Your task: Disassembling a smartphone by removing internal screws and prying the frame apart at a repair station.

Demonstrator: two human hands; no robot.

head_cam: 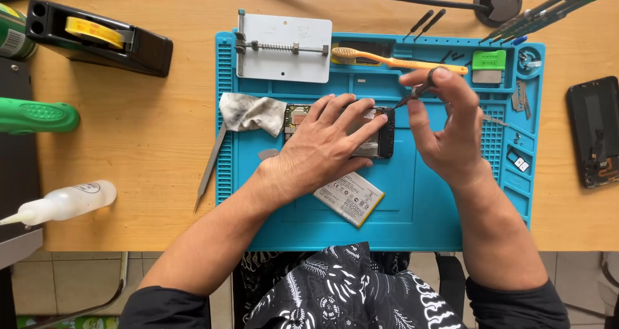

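The left hand [325, 145] lies flat over the opened black phone body [377, 135], hiding most of its inside; only a strip of circuit board by the thumb and the dark right end show. The thin black tweezers [412, 98] in the right hand [445, 132] end in a tip too small to read, so what it touches, perhaps a tiny part, cannot be told. The green round can [11, 31], the clear plastic squeeze bottle's nozzle [13, 218] and the green-handled tool [35, 116] are cut by the left edge. The upright screwdrivers [548, 10] run off the top right corner.
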